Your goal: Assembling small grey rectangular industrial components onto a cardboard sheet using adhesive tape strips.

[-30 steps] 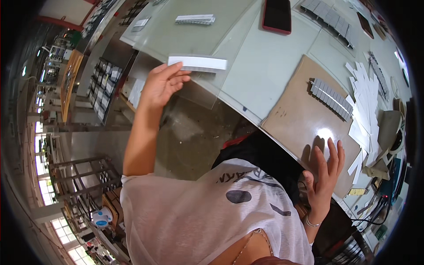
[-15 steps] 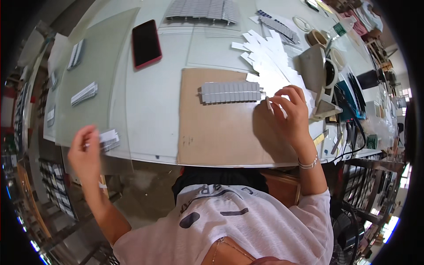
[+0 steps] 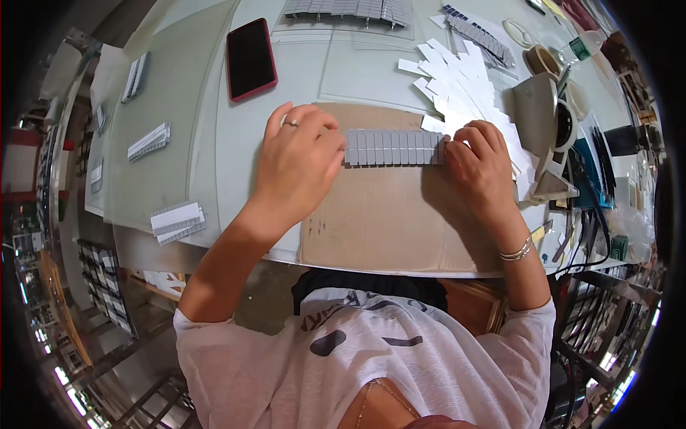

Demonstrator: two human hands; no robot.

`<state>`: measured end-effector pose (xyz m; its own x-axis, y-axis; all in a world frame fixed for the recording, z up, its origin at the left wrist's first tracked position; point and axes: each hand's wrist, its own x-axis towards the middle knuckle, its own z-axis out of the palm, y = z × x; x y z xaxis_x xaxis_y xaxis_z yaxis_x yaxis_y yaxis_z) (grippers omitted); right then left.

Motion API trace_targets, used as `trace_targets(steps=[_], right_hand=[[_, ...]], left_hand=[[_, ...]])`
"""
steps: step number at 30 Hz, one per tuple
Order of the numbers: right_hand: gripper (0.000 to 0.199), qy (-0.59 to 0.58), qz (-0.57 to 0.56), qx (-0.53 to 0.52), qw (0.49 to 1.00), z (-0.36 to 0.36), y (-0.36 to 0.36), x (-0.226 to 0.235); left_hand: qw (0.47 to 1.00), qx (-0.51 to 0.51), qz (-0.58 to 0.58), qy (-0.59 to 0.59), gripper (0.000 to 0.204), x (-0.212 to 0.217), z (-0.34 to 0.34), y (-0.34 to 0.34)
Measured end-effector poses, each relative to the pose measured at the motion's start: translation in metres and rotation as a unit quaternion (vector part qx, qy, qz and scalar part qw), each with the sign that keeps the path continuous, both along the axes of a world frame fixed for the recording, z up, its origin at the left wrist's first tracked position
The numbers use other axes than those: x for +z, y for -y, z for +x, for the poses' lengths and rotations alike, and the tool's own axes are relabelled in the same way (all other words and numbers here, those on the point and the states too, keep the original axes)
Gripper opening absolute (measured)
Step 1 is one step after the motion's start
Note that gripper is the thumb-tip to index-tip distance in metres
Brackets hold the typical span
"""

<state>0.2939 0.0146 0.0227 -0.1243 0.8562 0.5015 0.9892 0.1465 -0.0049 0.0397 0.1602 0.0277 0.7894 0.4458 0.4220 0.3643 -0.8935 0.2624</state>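
Note:
A flat grey strip (image 3: 394,147), made of several narrow rectangular pieces side by side, lies across the upper part of a brown cardboard sheet (image 3: 386,222). At its left end, my left hand (image 3: 299,161) has its fingertips closed on the edge. The right end is gripped by the curled fingers of my right hand (image 3: 484,164); the fingertips are partly hidden. Just beyond the right hand spreads a loose pile of white paper strips (image 3: 457,89).
A phone (image 3: 251,60) lies at the back left. Stacked strips (image 3: 179,220) rest on a glass sheet (image 3: 193,121) at left. More joined grey strips (image 3: 350,10) sit at the far side. A tape dispenser (image 3: 536,118) and tape roll (image 3: 543,61) stand right.
My left hand has left the small stack at the left and come to the grey strip's left end. My right hand has closed in on its right end.

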Motion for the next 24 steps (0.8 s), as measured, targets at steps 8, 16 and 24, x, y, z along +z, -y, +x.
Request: trace_targets(steps=[8,16,24], right_hand=[[0.018,-0.019,0.023,0.035,0.999,0.0,-0.004,0.005],[0.015,-0.024,-0.005,0.034,0.999,-0.001,-0.001,-0.005],[0.013,-0.041,0.054,0.018,0.998,-0.001,0.005,0.002]], left_hand=[[0.999,0.009,0.041,-0.016,0.009,0.005,0.004,-0.001],[0.997,0.001,0.071,0.007,0.013,-0.001,0.003,0.003],[0.999,0.033,0.005,0.029,0.012,0.002,-0.001,0.005]])
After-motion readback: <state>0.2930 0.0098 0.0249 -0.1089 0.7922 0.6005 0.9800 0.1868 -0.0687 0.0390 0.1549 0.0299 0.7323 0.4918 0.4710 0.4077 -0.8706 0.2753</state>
